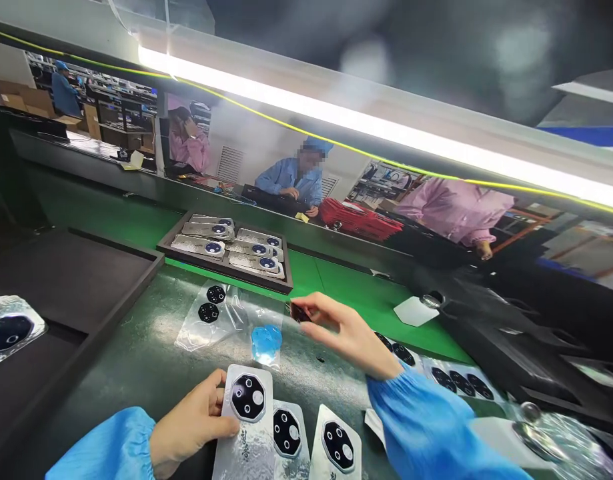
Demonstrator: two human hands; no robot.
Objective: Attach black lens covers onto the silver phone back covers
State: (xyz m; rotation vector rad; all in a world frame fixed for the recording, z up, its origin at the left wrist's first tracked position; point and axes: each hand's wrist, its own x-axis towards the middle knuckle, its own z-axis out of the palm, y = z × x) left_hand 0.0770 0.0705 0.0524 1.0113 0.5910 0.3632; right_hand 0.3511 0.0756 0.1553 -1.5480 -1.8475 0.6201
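My left hand [189,423] grips the edge of a silver phone back cover [243,440] with a black octagonal camera plate, its thumb on the front. Just right of it, a second cover [287,433] and a third cover [336,443] lie side by side on the bench. Above the bench, my right hand [349,333] pinches a small dark lens cover [300,312] between thumb and fingers; its face is turned partly away. Nearby are a clear plastic bag [233,313] with black round lens covers [209,312] and a blue film patch [267,343].
A dark tray [226,267] of silver covers stands at the back. At left is a larger tray [121,253], with another cover [9,333]. Strips of black lens covers [461,382] and a white bottle [416,311] are at right. Co-workers [299,173] sit beyond the partition.
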